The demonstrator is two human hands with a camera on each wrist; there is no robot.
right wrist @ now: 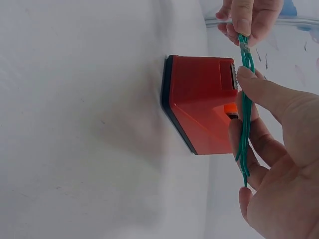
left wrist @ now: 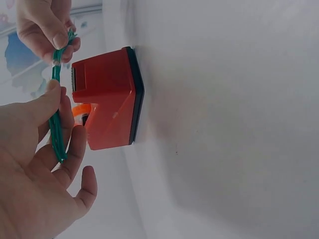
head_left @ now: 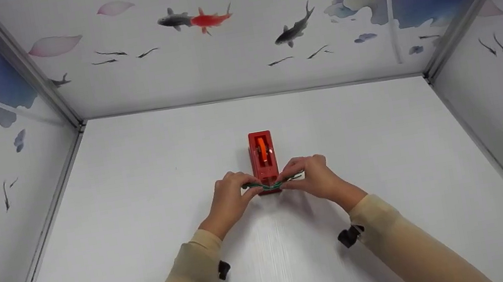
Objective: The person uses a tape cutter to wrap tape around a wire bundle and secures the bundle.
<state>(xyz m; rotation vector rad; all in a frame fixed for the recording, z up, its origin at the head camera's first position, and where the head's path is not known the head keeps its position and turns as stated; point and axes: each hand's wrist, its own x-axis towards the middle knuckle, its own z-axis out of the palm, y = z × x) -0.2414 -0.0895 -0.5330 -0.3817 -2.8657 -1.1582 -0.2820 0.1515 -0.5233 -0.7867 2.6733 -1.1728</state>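
A bundle of thin green cord or wire (right wrist: 244, 134) is stretched between the two hands, just above the near end of a red tape dispenser (head_left: 264, 159). My left hand (head_left: 230, 194) pinches one side of the bundle between thumb and fingers. Its other side is pinched by my right hand (head_left: 314, 177). Between the hands, a short shiny band, apparently clear tape (right wrist: 244, 48), lies around the bundle. The dispenser has a dark base (left wrist: 135, 97), a toothed cutting edge (left wrist: 74, 79) and an orange tape core (head_left: 262, 149).
The white table (head_left: 145, 179) is bounded by printed panels at the back (head_left: 238, 61), left and right, with metal framing along their edges. Black wrist mounts (head_left: 350, 235) sit at the sleeves.
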